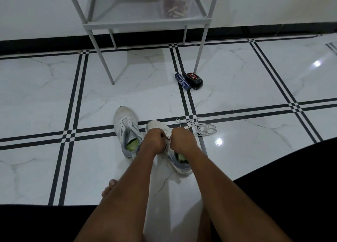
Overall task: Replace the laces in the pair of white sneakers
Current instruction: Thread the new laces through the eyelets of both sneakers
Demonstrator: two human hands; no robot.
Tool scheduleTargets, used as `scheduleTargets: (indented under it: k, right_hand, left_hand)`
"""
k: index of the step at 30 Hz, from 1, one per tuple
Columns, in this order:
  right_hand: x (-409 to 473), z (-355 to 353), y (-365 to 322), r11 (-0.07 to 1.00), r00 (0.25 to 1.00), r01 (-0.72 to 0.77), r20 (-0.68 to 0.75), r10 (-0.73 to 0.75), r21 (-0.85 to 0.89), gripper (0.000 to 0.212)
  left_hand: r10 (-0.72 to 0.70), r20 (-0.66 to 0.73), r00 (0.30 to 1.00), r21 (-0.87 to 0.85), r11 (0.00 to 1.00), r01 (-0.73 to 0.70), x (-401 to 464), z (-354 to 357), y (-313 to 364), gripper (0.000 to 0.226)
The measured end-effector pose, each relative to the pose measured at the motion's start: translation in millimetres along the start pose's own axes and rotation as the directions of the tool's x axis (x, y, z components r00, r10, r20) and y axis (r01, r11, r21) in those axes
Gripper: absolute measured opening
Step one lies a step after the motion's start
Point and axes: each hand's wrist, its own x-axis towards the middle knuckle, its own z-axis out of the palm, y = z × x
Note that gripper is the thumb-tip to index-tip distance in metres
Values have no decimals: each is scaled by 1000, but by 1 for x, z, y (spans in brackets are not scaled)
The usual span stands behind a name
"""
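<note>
Left hand point(154, 141), right hand point(182, 141): both curled, pinching lace point(166, 138) over right sneaker point(175, 159); left sneaker point(126, 128) beside; 1 loose lace point(202, 128) on floor point(255, 88)

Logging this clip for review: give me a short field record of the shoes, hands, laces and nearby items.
left hand: pinches lace at right sneaker
right hand: pinches lace at same shoe
right sneaker: under both hands
left sneaker: beside it, untouched, no lace visible
loose lace: on floor right of shoes
dark items: on floor by rack leg
container: on rack shelf
</note>
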Motion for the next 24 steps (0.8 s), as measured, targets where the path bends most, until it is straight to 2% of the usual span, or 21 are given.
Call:
scheduleTargets:
  k: [6, 9, 12, 14, 17, 20, 24]
  right_hand:
    - [-7, 13, 8, 992, 993, -40, -109, 53, 116, 12]
    - [-8, 15, 13, 987, 988, -38, -144, 61, 157, 10]
    - [-10, 16, 14, 986, 985, -28, -162, 56, 167, 5]
    - [-11, 18, 15, 984, 983, -23, -174, 54, 177, 3]
    - [-10, 21, 18, 982, 981, -24, -184, 59, 185, 6]
    - [-9, 22, 20, 977, 978, -42, -190, 83, 210, 11]
    - [-7, 23, 21, 975, 978, -49, -188, 91, 216, 14]
  left_hand:
    - [-20, -9, 1000, -97, 995, 20, 1, 6, 0, 22]
    - [-72, -134, 988, -242, 969, 38, -3, 11, 4, 23]
    - [-201, -224, 954, -369, 923, 108, -9, 16, 9, 26]
    - [-211, -247, 946, -335, 934, 121, -8, 19, 9, 30]
    - [-106, -271, 957, -243, 969, 38, -4, 23, 4, 30]
    - [-18, -222, 975, -137, 990, -13, 1, 26, -1, 27]
    - [-63, -231, 971, -219, 976, 11, 3, 28, -3, 29]
